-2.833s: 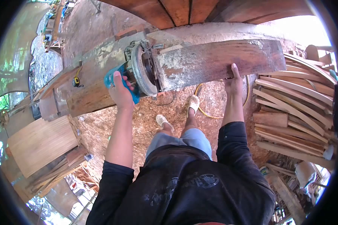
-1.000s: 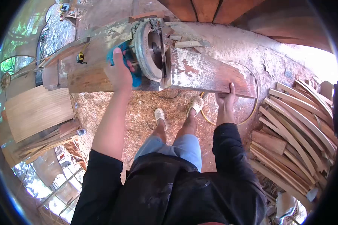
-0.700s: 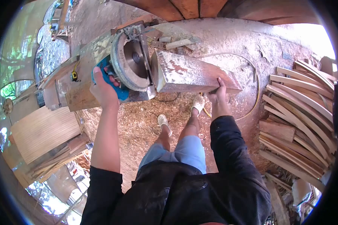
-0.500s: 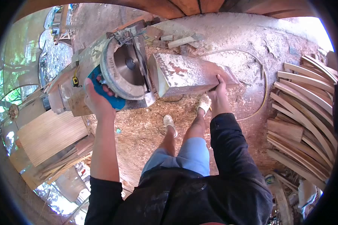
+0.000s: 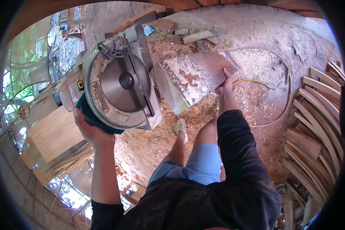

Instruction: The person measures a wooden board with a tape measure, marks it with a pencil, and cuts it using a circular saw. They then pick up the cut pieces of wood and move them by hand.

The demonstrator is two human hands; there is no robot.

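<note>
My left hand (image 5: pixel 94 128) is closed around the teal body of a circular saw (image 5: pixel 103 115), its fingers mostly hidden behind it. The saw is tilted so that its round blade (image 5: pixel 113 88) faces me, inside a dusty guard. To the right lies a thick wooden block (image 5: pixel 189 78) with a weathered, whitish top and a pale cut end turned toward the saw. My right hand (image 5: pixel 225 85) grips the far right end of this block, thumb on top. A narrow gap shows between the saw's base plate and the block.
A yellowish hose (image 5: pixel 289 96) curves over the sawdust-covered ground. Curved wooden pieces (image 5: pixel 318 111) are stacked at the right. Offcuts (image 5: pixel 197 36) lie beyond the block. A yellow tape measure (image 5: pixel 80 85) sits left of the saw, above a striped wooden panel (image 5: pixel 55 132).
The saw has come nearer to me and leftward, and its blade now shows more fully. The block has turned slightly in view, its cut end lower; my right hand still grips it.
</note>
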